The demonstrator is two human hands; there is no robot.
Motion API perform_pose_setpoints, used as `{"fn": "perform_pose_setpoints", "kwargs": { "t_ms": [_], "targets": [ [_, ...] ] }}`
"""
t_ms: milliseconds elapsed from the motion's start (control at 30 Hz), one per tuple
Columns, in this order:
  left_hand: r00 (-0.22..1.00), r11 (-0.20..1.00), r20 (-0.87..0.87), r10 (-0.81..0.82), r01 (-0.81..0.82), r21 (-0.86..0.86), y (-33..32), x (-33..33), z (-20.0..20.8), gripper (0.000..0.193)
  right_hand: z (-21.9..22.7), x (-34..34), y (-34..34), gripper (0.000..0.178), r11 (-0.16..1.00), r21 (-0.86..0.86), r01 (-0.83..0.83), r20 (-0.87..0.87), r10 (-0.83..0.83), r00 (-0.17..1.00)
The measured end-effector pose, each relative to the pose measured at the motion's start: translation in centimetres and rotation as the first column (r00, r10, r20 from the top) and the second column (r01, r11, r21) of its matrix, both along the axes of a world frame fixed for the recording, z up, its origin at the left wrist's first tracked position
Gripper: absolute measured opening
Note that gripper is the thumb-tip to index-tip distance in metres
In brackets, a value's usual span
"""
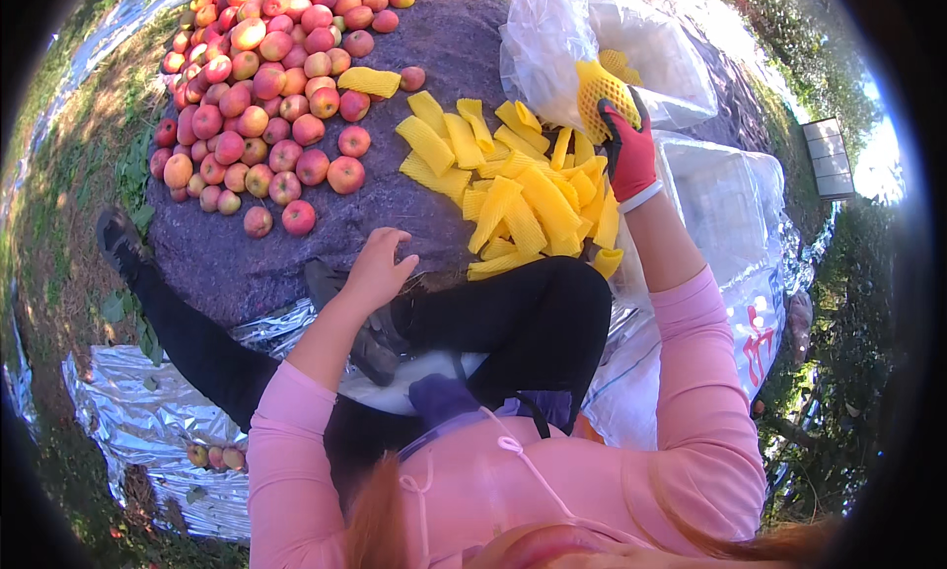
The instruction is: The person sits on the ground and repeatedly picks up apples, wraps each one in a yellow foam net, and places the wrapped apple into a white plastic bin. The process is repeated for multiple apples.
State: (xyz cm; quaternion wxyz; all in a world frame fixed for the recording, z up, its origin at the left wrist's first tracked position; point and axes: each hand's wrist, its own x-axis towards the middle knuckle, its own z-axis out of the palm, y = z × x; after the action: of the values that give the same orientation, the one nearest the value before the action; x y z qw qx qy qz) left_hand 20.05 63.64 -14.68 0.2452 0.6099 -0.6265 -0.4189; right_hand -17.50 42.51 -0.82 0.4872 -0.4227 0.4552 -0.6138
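Note:
My right hand [628,153], in a red and black glove, grips an apple in a yellow foam net sleeve [596,94] at the mouth of a clear plastic bag [538,38]. Bare and empty, my left hand [378,263] hovers over the dark cloth with its fingers apart. A loose pile of flat yellow foam net sleeves [528,209] lies between my two hands. Beyond my left hand is a big heap of red and yellow apples [271,81]. One foam sleeve [370,82] rests against the heap's right side.
Dark cloth [237,268] lies under the apples. A second plastic-lined container [720,189] stands at my right, beside a white sack [631,396]. My legs stretch across the near side, over silver foil sheeting [158,401]. A few apples [217,458] sit on the foil at the lower left.

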Motion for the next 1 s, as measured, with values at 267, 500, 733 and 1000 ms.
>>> {"fn": "perform_pose_setpoints", "kwargs": {
  "t_ms": [267, 500, 733, 1000],
  "targets": [
    [0.790, 0.919, 0.597, -0.141, 0.329, -0.217, -9.7, -8.4, -7.0, 0.032, 2.9, -8.5, -18.6, 0.086, 0.905, -0.201, 0.376, -0.822, -0.365, 0.438],
    [0.994, 0.957, 0.103, 0.042, -0.010, -0.289, -4.7, -5.2, -3.3, 0.028, -2.4, -8.9, -20.1, 0.078, 0.932, 0.151, 0.331, -0.989, 0.143, 0.050],
    [0.672, 0.880, -0.571, 0.471, -0.399, 0.257, 5.1, -0.8, 2.6, 0.067, -0.4, -1.2, -10.4, 0.048, 0.892, -0.452, 0.008, -0.811, -0.415, 0.412],
    [0.633, 0.963, -0.734, 0.248, -0.241, 0.118, 8.4, -3.3, 9.9, 0.072, -2.9, 14.4, 21.0, 0.047, 0.598, 0.319, -0.735, -0.149, 0.798, 0.584]
  ]
}}
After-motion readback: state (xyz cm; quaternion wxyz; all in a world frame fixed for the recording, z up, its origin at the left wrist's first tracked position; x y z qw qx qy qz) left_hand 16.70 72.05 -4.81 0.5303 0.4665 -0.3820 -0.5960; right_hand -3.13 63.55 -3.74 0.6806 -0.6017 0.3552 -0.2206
